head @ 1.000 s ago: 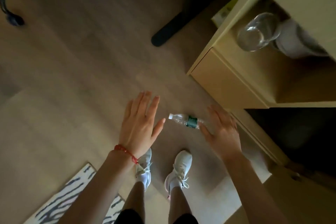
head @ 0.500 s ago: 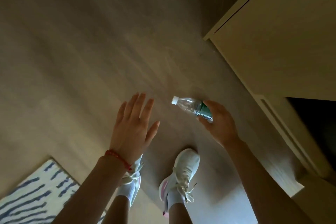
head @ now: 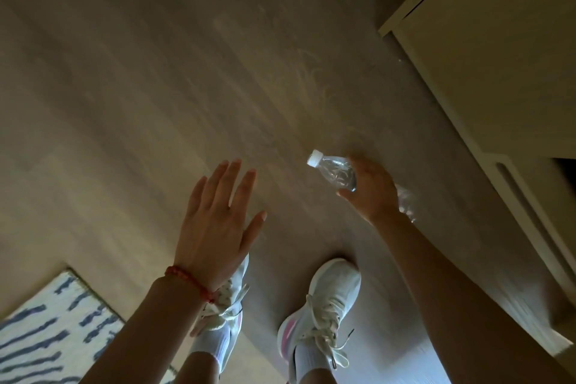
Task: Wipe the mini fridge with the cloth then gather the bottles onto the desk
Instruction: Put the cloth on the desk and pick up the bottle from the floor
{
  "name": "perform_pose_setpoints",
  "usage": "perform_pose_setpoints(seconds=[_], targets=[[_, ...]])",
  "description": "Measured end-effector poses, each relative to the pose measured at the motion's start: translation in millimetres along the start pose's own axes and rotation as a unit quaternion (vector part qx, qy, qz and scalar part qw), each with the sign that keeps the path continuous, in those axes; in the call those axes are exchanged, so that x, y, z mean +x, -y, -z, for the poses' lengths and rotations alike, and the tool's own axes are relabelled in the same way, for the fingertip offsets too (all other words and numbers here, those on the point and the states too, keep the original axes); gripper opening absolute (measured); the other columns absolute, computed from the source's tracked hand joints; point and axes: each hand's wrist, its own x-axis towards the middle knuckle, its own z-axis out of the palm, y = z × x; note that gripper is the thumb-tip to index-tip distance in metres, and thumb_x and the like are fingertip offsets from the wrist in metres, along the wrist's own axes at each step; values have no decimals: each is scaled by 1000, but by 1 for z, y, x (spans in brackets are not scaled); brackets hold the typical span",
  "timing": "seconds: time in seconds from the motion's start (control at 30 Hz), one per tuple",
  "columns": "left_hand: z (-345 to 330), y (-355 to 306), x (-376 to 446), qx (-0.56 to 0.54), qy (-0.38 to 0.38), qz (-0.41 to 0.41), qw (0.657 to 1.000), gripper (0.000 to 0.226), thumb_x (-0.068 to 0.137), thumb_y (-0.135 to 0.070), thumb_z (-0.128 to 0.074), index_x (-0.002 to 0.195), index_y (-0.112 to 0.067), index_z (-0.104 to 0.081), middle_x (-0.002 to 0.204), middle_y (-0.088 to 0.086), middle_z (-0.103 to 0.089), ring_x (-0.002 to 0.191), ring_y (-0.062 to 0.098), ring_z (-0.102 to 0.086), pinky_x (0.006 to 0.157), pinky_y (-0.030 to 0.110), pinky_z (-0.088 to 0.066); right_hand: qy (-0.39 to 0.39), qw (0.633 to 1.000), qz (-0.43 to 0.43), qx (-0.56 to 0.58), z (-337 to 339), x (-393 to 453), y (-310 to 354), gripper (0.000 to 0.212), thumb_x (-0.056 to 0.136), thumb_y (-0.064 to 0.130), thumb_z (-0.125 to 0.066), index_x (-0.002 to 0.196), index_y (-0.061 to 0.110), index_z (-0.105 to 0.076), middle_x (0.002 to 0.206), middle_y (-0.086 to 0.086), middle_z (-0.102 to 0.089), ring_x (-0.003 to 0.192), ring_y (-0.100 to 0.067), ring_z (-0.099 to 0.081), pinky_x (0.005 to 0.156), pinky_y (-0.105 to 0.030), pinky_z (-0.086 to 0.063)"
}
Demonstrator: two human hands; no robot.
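A clear plastic water bottle with a white cap lies in my right hand, which is closed around its middle, just above the wooden floor. The cap points up and left, and the bottle's base sticks out behind my wrist. My left hand hovers to the left of the bottle with fingers spread and nothing in it; a red bead bracelet circles its wrist. The mini fridge, the cloth and the desk top are out of view.
A pale wooden cabinet fills the upper right, its lower edge running down the right side. A white rug with blue stripes lies at the lower left. My two white shoes stand on the floor below my hands.
My right hand reached the bottle lying on the floor, closed on it and lifted it. The view has tilted down, so the cabinet shelf with the glass left the view.
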Motion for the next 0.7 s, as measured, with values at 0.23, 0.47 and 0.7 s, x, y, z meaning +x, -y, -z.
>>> perform_pose_setpoints(seconds=[0.23,0.47,0.7], targets=[[44,-13,-6,3,-5,3,1000,56,94,-45,-21,131,-7,-40,135,21,-48,126,36,-43,99,53,-38,14,926,-163,340,55,-49,43,63,73,38,-71,127,15,-48,112,6,-55,103,-16,-56,82,-28,-43],[139,-39,-21,7,-19,-3,1000,54,90,-41,-33,130,-6,-42,134,22,-48,125,37,-45,98,53,-39,24,843,-144,518,166,-130,105,13,80,27,-67,88,33,-59,93,8,-66,85,-2,-62,64,-17,-42],[257,-64,-49,21,-41,-29,999,54,89,-40,-35,130,-6,-41,132,22,-50,123,36,-46,98,52,-41,-34,817,-97,567,292,-206,149,18,84,14,-63,101,13,-65,89,4,-70,69,5,-65,56,-6,-46]])
